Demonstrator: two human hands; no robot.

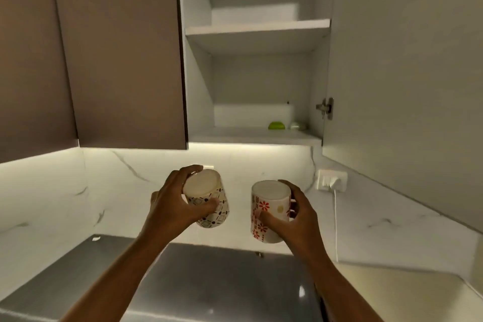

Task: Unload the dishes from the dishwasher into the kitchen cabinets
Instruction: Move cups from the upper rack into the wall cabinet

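Observation:
My left hand (172, 204) grips a white mug with a dark diamond pattern (209, 201), bottom side facing up. My right hand (295, 217) grips a white mug with red flowers (269, 206), also bottom up. Both mugs are held in front of the marble backsplash, below the open upper cabinet (256, 136). On the cabinet's lower shelf sit a green bowl (276, 125) and a pale bowl (297, 126), both upside down at the back right. The upper shelf (257, 30) shows nothing on it.
The cabinet door (402, 73) stands open to the right with its hinge (325, 108) showing. Closed brown cabinet doors (117, 55) hang at the left. A wall socket (332, 180) with a white cable sits right of the mugs. A grey steel surface (209, 282) lies below my arms.

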